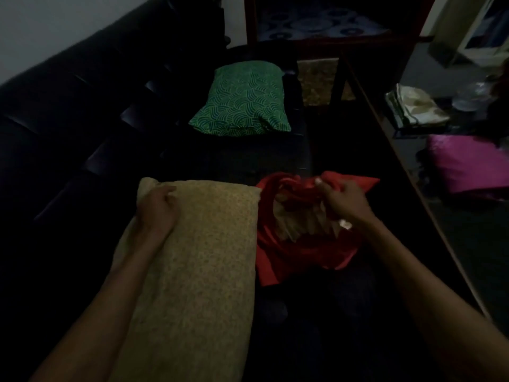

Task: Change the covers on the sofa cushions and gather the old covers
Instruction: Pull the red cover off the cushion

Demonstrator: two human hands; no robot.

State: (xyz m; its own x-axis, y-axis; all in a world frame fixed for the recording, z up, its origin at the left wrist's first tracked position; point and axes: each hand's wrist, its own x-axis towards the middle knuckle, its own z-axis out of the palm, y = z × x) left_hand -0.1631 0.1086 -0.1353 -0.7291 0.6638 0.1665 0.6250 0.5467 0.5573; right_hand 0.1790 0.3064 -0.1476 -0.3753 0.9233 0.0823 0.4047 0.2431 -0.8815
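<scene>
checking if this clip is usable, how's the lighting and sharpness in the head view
Head view: very dim, the dark sofa nearly lost in shadow; only the tan cushion, red cover, green patterned cushion and magenta cushion read clearly. Soft and slightly blurred overall, wide-angle bending at the edges, no glare. The left hand and right hand stay legible.

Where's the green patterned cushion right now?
In the head view, the green patterned cushion lies flat on the dark sofa seat, upper centre, beyond the tan cushion and the red cover. Neither hand touches it.
</scene>
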